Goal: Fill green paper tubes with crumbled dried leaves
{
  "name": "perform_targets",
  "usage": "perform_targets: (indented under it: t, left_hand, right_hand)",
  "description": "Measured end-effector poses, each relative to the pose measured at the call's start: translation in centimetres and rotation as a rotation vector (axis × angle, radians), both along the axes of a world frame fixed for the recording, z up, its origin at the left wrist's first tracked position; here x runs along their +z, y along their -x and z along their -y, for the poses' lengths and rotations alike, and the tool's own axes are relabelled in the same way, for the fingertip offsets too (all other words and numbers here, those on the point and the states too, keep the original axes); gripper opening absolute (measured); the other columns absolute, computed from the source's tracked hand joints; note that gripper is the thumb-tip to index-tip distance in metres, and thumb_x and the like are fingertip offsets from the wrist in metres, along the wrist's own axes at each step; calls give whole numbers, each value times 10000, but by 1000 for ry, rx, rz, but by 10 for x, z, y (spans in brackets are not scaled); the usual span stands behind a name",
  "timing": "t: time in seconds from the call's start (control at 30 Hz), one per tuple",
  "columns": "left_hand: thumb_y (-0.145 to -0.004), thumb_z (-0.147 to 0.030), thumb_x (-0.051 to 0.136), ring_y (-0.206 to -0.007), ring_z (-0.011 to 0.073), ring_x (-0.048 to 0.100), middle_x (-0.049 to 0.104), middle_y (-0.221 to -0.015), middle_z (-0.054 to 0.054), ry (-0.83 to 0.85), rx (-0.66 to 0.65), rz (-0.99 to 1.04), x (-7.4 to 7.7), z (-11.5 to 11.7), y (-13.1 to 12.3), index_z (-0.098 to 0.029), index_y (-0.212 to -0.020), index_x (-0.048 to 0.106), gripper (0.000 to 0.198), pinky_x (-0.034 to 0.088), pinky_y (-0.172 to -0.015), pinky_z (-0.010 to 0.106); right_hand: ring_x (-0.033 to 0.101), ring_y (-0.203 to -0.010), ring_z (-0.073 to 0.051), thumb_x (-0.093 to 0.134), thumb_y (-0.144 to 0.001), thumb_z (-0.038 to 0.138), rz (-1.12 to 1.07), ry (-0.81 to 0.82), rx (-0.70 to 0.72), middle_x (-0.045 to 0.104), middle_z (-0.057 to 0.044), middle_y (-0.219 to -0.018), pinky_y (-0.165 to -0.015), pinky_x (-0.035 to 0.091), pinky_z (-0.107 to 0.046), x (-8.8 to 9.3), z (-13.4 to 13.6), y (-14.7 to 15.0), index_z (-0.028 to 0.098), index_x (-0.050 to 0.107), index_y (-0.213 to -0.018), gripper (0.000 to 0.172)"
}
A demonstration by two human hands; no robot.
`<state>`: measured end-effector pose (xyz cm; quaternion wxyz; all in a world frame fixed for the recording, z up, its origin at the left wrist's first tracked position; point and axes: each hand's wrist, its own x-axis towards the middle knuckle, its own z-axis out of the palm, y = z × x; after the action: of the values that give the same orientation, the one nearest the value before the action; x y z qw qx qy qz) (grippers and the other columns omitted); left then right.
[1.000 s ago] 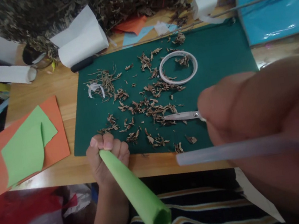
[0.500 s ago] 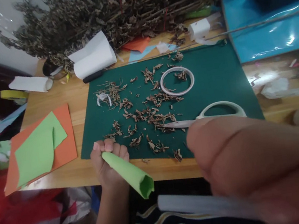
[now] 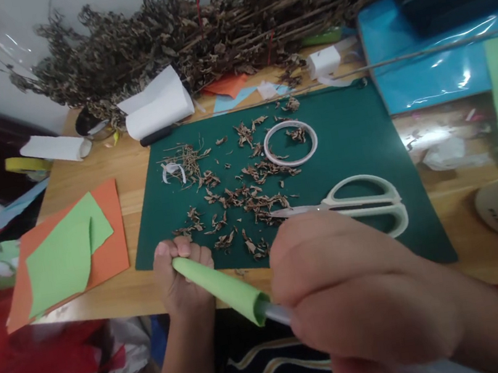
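Grasping: left hand [image 3: 186, 283], green tube [image 3: 219, 284] | right hand [image 3: 353, 289], rod [image 3: 278, 313] at tube's rim | scissors [image 3: 327, 203] within edge of mat [image 3: 358, 139]

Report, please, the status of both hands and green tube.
Left hand closed around green tube. Right hand grips pale rod, its end at tube's mouth. Scissors on mat, partly hidden by right hand.

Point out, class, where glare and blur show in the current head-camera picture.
Head view: white glare streaks the shiny blue plastic packet at right; head view: the bare right hand, large in the foreground, looks soft, with little skin detail; head view: the crumpled red-and-white material at lower left is blurred, while the dry brown leaf scraps look clearer.
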<state>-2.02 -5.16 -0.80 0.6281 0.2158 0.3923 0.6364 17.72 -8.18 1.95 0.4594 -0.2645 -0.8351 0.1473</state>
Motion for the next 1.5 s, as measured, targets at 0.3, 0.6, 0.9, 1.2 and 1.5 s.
perform_targets:
  t: [0.3,0.6,0.9,1.2,1.5]
  left_hand:
    - [-634,-230,608,-270,22,278,467,-452,-70,32,110,-37,-5,-3,3,-151,-500,435,233,223,-295,175]
    - [-705,-213,527,-274,-1,293,482,-482,-63,17,148,-13,-6,-2,1,-140,-530,432,212,259,-328,152]
    - [-692,-215,534,-275,-2,299,477,-484,-60,23,176,-19,-6,-2,2,-144,-533,419,208,271,-343,152]
    - [-683,-223,539,-277,0,299,479,-491,-61,26,189,-25,-7,-2,2,-144,-533,411,213,271,-343,152]
    - [-675,-221,546,-283,0,286,467,-498,-62,33,169,-9,-9,-1,4,-152,-531,415,207,260,-347,164]
  right_hand:
    - [580,-679,-90,466,-814,277,-257,-38,-49,604,-7,-636,-667,492,-221,19,-10,12,143,532,-661,214]
    - [576,-587,-103,396,-843,315,-258,25,29,600,-32,-588,-566,490,-234,21,-20,13,133,522,-686,271]
    - [588,-649,-119,422,-832,284,-276,57,35,621,-69,-634,-615,488,-249,15,-20,14,116,557,-749,231]
    - [586,-633,-122,416,-834,282,-296,71,40,621,-71,-624,-603,487,-259,17,-21,12,111,562,-727,248]
    - [592,-626,-125,414,-834,271,-274,56,47,618,-63,-615,-596,485,-260,17,-21,13,118,558,-725,237]
